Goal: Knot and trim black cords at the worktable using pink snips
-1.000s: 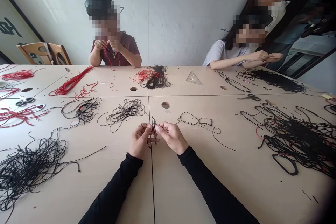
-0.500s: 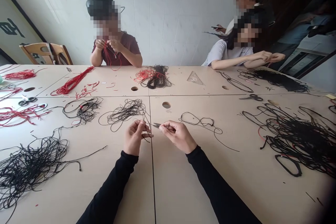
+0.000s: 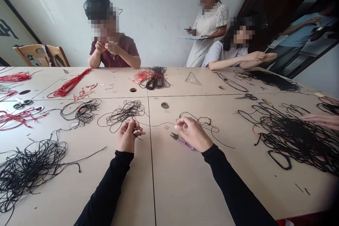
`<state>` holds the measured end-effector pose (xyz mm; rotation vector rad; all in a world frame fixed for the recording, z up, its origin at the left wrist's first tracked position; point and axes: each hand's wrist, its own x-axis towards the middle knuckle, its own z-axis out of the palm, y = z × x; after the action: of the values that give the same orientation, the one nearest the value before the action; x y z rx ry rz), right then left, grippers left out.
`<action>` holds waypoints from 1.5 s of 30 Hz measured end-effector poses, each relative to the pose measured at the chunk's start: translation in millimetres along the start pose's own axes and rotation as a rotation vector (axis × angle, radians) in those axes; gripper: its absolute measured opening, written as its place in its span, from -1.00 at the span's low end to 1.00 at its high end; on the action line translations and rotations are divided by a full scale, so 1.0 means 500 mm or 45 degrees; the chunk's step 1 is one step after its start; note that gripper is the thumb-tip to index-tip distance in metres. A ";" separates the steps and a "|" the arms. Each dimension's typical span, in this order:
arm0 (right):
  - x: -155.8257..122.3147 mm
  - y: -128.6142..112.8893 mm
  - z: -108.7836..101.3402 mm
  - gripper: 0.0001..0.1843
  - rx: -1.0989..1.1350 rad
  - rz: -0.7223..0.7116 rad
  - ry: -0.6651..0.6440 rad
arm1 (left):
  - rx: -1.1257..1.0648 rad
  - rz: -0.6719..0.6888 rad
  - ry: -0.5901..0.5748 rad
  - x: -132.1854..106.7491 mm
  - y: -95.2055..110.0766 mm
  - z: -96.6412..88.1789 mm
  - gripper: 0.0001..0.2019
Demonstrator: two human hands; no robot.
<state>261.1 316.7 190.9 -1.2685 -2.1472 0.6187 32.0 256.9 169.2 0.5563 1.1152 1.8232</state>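
My left hand (image 3: 128, 136) is closed, with thumb and forefinger pinching a black cord (image 3: 138, 135) whose loose ends hang by the spread lower fingers. My right hand (image 3: 193, 132) is curled, its fingertips together at the end of a thin black strand (image 3: 161, 124) that crosses the table seam from the left. Thread snips (image 3: 182, 142) with purple handles lie on the table beneath my right hand, blades pointing left. Just beyond my left hand is a loose tangle of black cord (image 3: 127, 111). Behind my right hand, another looped black cord (image 3: 205, 120) lies on the table.
Big heaps of black cord lie left (image 3: 29, 169) and right (image 3: 299, 134), where another person's hand (image 3: 323, 120) reaches in. Red cord (image 3: 70, 83), black scissors (image 3: 246, 96) and a triangular clear container (image 3: 193, 78) lie farther back. Two people sit opposite; another stands behind.
The snips have left my right hand and now lie on the table. My right hand has moved right, and a thin strand now stretches towards it. A hand has appeared at the right edge.
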 end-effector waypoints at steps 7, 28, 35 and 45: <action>-0.095 0.037 0.000 -0.88 -0.200 0.230 -0.121 | -0.011 0.076 0.055 0.007 0.002 -0.005 -0.66; -0.205 0.108 -0.099 -0.68 -0.064 0.545 -0.053 | -0.017 -0.020 0.013 0.008 0.014 -0.003 -0.69; -0.115 0.014 -0.059 -0.74 -0.053 0.280 0.157 | 0.030 -0.271 -0.159 -0.008 -0.004 0.014 -0.75; 0.065 -0.117 0.132 -0.74 0.544 -0.049 -0.246 | 0.009 -0.324 -0.011 -0.001 -0.014 0.008 -0.77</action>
<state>167.3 312.8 187.2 -0.9637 -2.0326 1.1518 38.5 259.6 165.4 0.4056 1.1325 1.5963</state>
